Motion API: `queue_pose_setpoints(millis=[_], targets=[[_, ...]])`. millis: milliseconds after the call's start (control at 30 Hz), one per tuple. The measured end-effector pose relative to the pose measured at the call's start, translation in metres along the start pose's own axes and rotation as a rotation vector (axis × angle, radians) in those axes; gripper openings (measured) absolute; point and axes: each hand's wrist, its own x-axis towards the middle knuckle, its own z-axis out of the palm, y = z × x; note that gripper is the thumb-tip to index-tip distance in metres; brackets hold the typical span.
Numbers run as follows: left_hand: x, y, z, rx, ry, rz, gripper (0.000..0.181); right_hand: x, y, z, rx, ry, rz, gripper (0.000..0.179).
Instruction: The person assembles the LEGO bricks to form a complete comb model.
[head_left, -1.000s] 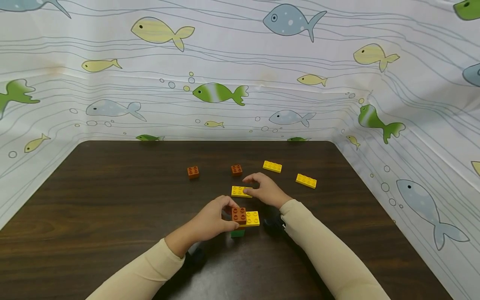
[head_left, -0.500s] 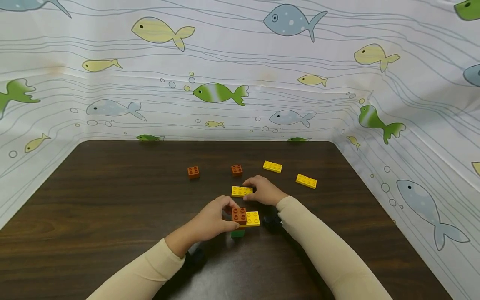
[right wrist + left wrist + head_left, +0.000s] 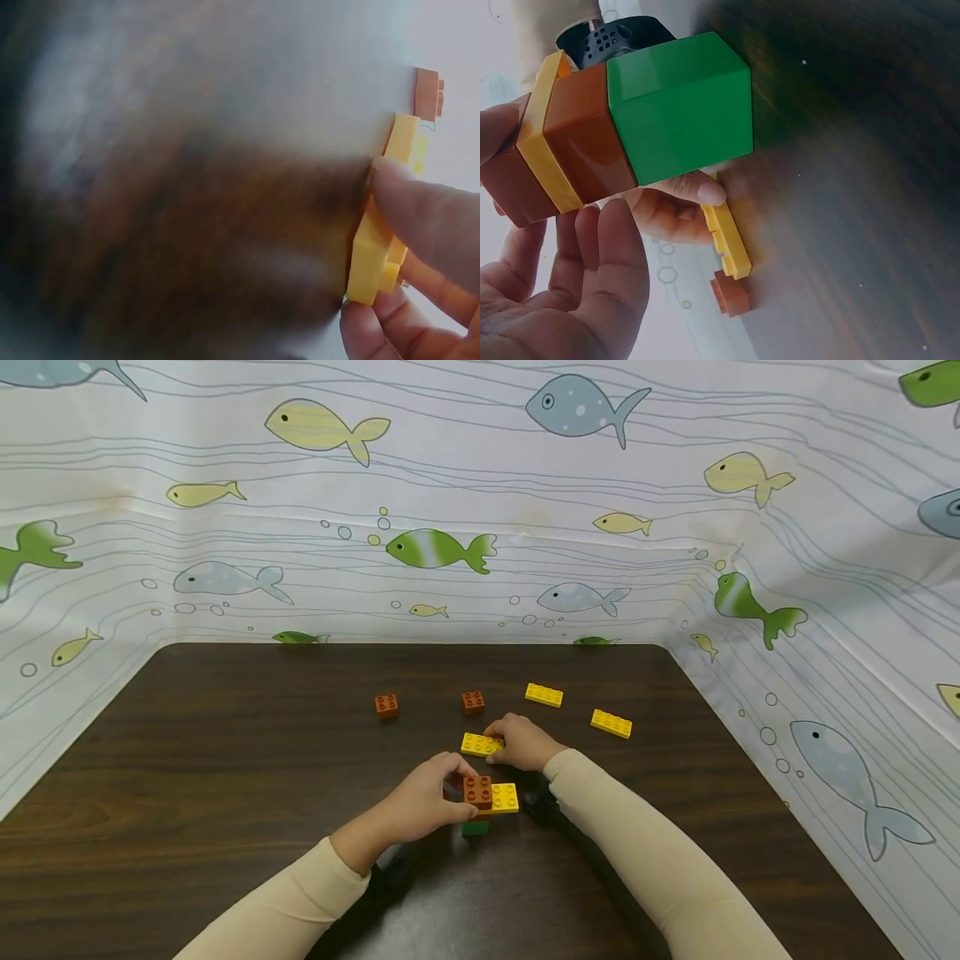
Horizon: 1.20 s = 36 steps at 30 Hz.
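My left hand (image 3: 423,802) grips a small tower of toy building bricks between thumb and fingers. In the left wrist view the tower has a green brick (image 3: 686,109) at one end, then a brown brick (image 3: 585,135), a thin yellow brick (image 3: 544,142) and another brown brick (image 3: 514,184). From above, the yellow one juts out to the right. Just beyond, my right hand (image 3: 527,743) pinches the right end of a flat yellow brick (image 3: 477,744) lying on the table. The right wrist view shows the thumb on that yellow brick (image 3: 367,259), with fingers at its near end.
Two loose brown bricks (image 3: 386,707) lie farther back on the dark wooden table (image 3: 225,760). A pair of flat yellow bricks (image 3: 611,723) lies behind and right of my right hand. A fish-patterned curtain (image 3: 450,485) borders the table's back and sides.
My right hand has shifted slightly left and nearer, its thumb and fingers coming around the flat yellow brick's right end. The left hand and its tower stay in place.
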Motion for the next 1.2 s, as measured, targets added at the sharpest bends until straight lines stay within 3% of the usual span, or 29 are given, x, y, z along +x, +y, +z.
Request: queue_pose_setpoints(millis=[333, 1200], targets=[[0.000, 0.000, 0.001, 0.001, -0.002, 0.001, 0.026, -0.008, 0.002, -0.004, 0.052, 0.001, -0.027, 0.041], [0.001, 0.002, -0.001, 0.016, -0.002, -0.018, 0.028, -0.057, 0.005, -0.019, 0.164, 0.102, -0.160, 0.043]])
